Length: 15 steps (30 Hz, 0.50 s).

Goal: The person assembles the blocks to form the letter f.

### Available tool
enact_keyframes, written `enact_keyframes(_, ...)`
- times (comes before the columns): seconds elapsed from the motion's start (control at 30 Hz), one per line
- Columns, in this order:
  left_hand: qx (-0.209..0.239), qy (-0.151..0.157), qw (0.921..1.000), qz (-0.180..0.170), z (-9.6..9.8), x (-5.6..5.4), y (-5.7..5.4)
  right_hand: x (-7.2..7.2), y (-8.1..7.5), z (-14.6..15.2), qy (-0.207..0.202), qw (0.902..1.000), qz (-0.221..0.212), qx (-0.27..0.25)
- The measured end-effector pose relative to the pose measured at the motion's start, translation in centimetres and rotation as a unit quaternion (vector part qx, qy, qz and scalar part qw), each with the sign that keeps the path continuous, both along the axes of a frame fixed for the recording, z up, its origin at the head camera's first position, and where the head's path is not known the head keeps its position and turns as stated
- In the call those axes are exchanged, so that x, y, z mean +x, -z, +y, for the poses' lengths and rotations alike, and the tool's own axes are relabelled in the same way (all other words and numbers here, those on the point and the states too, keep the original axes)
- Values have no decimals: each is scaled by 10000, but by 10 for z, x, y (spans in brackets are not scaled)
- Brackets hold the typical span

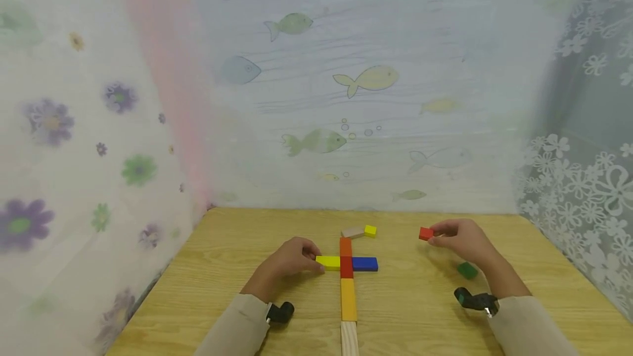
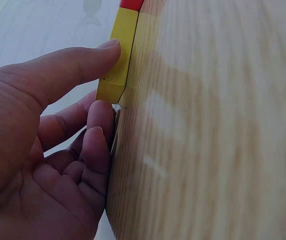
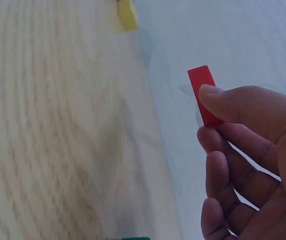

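My left hand (image 1: 293, 257) is at the outer end of a yellow block (image 1: 328, 263), with the thumb (image 2: 95, 62) on its near side and fingers at its far side. That block lies against a dark red block (image 1: 346, 267), whose other side meets a blue block (image 1: 365, 264). An orange block (image 1: 345, 246) lies beyond the red one; a yellow-orange block (image 1: 348, 299) and a plain wooden block (image 1: 349, 338) run toward me. Over the right of the table, my right hand (image 1: 465, 242) pinches a small red block (image 3: 203, 95) between thumb and fingers.
A plain wooden block (image 1: 353, 232) and a small yellow block (image 1: 370, 231) lie just past the orange one. Below my right hand is a green block (image 1: 467, 270). A fish-patterned curtain (image 1: 366, 169) hangs behind the wooden table (image 1: 222, 246).
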<state>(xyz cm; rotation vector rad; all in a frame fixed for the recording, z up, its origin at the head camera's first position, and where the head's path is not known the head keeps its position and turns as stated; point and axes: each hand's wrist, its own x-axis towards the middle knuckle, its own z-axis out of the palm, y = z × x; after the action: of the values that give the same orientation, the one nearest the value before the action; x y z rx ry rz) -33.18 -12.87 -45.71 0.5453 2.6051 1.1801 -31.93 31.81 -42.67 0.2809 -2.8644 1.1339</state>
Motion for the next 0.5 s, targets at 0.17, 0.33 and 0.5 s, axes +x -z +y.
enact_keyframes(0.17,1,20,10000,32,0,-2,2,-3,-3,-4,60,10000,31,-73)
enact_keyframes(0.33,46,25,10000,37,0,-3,4,-6,-5,-9,85,9999,115,-98)
enact_keyframes(0.5,141,26,9999,7,-1,0,0,-12,-4,-15,194,9997,119,-83)
